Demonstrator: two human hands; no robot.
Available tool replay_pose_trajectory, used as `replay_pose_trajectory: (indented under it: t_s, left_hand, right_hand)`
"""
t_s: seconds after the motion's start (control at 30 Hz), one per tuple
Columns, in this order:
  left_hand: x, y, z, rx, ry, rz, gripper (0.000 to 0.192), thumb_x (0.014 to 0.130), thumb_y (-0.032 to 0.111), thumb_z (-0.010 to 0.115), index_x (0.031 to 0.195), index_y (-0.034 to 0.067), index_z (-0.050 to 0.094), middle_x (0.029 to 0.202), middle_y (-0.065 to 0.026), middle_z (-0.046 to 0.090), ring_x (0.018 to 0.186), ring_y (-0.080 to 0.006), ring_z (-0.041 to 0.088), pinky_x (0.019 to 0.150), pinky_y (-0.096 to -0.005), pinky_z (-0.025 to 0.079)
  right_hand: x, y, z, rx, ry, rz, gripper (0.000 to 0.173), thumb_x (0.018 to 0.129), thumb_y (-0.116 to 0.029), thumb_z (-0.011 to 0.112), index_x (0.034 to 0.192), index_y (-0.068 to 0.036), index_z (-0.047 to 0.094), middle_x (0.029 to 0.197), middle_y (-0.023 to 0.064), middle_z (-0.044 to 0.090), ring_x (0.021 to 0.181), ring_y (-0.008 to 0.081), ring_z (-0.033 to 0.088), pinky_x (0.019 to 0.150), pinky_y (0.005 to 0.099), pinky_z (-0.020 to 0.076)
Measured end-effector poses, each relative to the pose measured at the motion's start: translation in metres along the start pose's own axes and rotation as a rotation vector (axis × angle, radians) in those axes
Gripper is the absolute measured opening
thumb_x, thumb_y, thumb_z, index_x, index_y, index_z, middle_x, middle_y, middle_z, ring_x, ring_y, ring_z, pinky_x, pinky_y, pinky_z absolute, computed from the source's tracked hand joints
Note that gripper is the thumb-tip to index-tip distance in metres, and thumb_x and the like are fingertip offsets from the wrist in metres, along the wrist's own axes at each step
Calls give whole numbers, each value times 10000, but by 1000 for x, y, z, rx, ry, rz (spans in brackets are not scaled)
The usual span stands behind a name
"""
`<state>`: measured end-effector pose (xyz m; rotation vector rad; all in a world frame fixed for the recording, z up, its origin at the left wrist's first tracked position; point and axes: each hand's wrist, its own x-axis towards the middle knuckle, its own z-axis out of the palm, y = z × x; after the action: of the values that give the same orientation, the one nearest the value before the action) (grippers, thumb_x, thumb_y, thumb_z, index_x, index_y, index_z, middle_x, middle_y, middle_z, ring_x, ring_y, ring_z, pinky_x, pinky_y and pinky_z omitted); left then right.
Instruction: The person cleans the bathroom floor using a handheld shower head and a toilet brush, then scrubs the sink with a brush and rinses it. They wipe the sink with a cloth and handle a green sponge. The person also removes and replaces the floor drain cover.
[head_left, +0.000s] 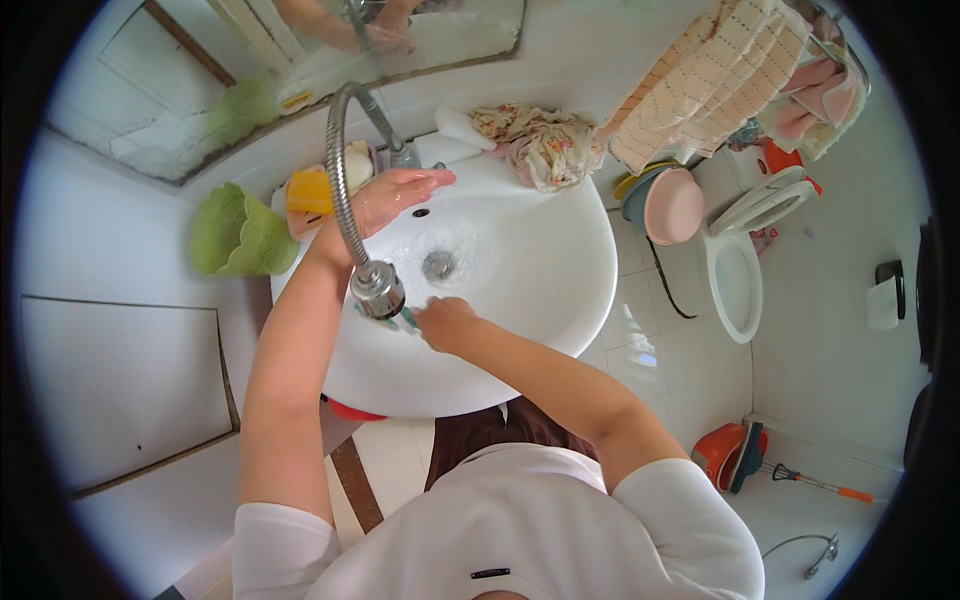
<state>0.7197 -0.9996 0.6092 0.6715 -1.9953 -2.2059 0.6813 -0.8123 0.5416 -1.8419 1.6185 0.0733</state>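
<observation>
My left hand (394, 196) is wet, with its fingers extended over the back left of the white washbasin (540, 270), near the faucet base (405, 154). It appears to hold nothing. My right hand (448, 322) is closed around a slim white and green item (409, 319), whose far end is hidden under the faucet head (379, 291); its kind cannot be told. A flexible metal faucet hose (335, 165) arches above my left wrist. Water moves around the round metal drain (439, 265).
A green plastic basket (240, 232) and a yellow cup (309, 192) stand to the left. Bunched floral cloth (555, 146) lies on the basin's back rim. Striped towels (705, 82) hang at upper right, above plastic basins (673, 206) and a toilet (735, 277).
</observation>
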Motion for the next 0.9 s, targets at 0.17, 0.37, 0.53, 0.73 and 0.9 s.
replay_pose_trajectory:
  t_s: [0.17,0.37,0.53,0.73,0.9]
  left_hand:
    - [6,9,-1,-38,59,-32,453,915,324,500,1233,2,487,1265,-90,507,1199,-174,436,969,-326,355]
    - [-36,-52,20,-415,108,-88,412,903,286,518,1212,15,485,1213,-136,539,1075,-235,543,893,-368,434]
    - [-99,-118,72,-372,514,-324,328,877,220,560,1132,18,518,1011,-113,618,892,-189,597,777,-327,483]
    - [-130,-128,126,-557,586,-336,258,871,179,551,1071,15,550,955,-114,625,825,-182,603,735,-299,494]
    - [-125,-124,165,-412,658,-315,236,879,173,532,1048,13,569,950,-108,626,813,-177,602,722,-290,493]
  right_hand:
    - [-68,53,-10,4,1,57,425,821,-218,559,1235,-168,477,976,168,553,833,318,598,711,405,490]
    - [-147,110,-12,-128,57,334,430,844,-196,526,1266,-183,446,950,158,542,813,294,604,679,387,497]
    - [-166,120,-45,-269,193,294,444,848,-142,469,1290,-163,429,934,151,542,803,263,612,671,361,502]
    - [-183,153,-53,-374,46,302,509,812,-95,495,1309,-165,411,951,143,530,822,263,604,662,356,506]
    - [-186,146,-64,-374,131,282,539,796,-76,506,1318,-153,399,964,135,532,869,267,597,692,361,510]
